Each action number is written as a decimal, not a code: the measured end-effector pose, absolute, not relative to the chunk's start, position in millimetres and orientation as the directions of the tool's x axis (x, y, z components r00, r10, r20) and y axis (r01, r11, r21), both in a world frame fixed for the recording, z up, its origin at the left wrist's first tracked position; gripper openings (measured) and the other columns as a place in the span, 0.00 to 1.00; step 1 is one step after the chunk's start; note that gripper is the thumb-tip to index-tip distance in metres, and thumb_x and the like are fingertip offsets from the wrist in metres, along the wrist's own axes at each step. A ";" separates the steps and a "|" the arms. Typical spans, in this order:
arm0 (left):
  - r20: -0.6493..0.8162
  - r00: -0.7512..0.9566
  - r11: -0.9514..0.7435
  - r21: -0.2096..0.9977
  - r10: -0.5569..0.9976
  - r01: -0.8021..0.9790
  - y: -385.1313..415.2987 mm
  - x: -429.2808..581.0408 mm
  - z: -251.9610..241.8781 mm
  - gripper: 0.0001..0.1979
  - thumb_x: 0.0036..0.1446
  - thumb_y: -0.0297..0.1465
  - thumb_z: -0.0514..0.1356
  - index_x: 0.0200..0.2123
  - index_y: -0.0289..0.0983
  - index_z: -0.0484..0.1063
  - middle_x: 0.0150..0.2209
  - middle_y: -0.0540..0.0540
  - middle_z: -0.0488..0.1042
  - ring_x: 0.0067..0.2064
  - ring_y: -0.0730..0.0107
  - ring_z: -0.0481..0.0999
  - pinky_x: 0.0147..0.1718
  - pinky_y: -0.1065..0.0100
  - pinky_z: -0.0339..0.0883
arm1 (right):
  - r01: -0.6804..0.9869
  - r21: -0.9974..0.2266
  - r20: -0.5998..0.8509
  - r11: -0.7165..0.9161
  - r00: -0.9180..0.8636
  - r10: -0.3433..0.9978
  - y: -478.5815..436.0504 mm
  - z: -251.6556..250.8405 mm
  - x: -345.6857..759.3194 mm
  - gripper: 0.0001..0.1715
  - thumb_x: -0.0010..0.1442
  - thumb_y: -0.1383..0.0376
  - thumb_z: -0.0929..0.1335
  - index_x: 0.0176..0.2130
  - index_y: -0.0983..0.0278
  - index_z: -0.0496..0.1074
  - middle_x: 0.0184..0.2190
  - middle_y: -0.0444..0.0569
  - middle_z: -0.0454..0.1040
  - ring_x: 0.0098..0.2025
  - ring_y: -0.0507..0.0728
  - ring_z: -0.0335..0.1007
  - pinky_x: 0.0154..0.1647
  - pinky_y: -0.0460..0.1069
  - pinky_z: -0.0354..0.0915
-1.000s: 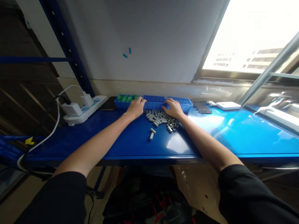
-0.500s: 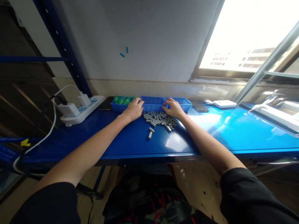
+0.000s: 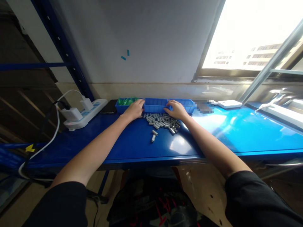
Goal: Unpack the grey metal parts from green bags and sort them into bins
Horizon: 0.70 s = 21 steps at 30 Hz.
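Note:
Three blue plastic bins stand in a row at the back of the blue table. My left hand (image 3: 135, 109) is at the seam between the left bin (image 3: 121, 109) and the middle bin (image 3: 155, 108), its fingers curled over the bin edge. At the other end of the middle bin, my right hand (image 3: 176, 109) has thumb and fingers bent around the edge, by the right bin (image 3: 188, 107). Green pieces (image 3: 125, 101) fill the left bin. In front of the middle bin lies a pile of short metal sleeves (image 3: 159, 120), with a loose pair (image 3: 153, 137) nearer me.
A white power strip (image 3: 85, 115) with plugged-in chargers is at the left, beside a dark phone (image 3: 109, 107). Right of the bins are a blurred-out item (image 3: 203, 106) and a white box (image 3: 229, 104). The table's front edge (image 3: 151, 161) runs close to me.
My left hand has shifted slightly left along the bins. The right hand stays at the middle bin's right end. The whole view has moved a little.

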<state>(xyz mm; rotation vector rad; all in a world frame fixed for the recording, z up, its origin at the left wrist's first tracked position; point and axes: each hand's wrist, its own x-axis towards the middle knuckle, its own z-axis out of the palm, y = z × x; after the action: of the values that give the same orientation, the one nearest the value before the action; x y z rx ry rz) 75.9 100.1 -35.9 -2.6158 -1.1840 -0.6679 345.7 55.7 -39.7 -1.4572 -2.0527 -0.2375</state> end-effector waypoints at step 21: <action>0.394 0.555 -0.598 -0.017 0.732 0.801 93.6 80.9 -22.8 0.21 0.63 0.38 0.51 0.55 0.39 0.71 0.61 0.42 0.66 0.61 0.56 0.65 0.58 0.55 0.58 | 0.866 -0.211 0.611 0.454 -0.246 0.752 68.9 -41.6 351.4 0.12 0.56 0.60 0.68 0.39 0.62 0.77 0.45 0.52 0.76 0.48 0.62 0.72 0.52 0.55 0.65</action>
<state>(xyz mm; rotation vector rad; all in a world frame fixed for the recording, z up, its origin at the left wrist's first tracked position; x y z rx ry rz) 80.9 93.6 -22.8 -2.5944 -1.2946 -0.5212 351.4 68.9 -41.6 -1.3460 -2.0484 -0.2218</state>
